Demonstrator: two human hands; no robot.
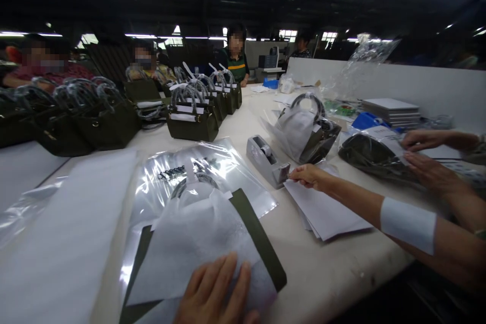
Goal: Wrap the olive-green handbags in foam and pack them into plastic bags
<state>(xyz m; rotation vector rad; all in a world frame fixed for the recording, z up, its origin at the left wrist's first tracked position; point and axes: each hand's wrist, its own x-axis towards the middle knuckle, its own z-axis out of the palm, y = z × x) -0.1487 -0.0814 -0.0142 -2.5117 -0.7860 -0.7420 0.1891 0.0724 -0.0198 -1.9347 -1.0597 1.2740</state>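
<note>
My left hand (216, 291) lies with fingers spread on thin white wrapping sheet (201, 233), which covers most of a dark green bag (258, 243). The bag's wrapped handles point away from me, over a clear plastic sleeve (243, 177). Out to the right, my right hand (307, 176) pinches the tape at the cutter end of a grey tape dispenser (266, 159); the tape itself is barely visible. White paper sheets (326, 212) lie beneath my right forearm, which has a white patch on it.
Rows of dark green bags (193, 124) stand at the left and centre back. A plastic-covered bag (304, 129) stands behind the dispenser. At right, another person's hands (429, 149) work on a wrapped bag (374, 152). White sheets (76, 233) lie left. People are across the table.
</note>
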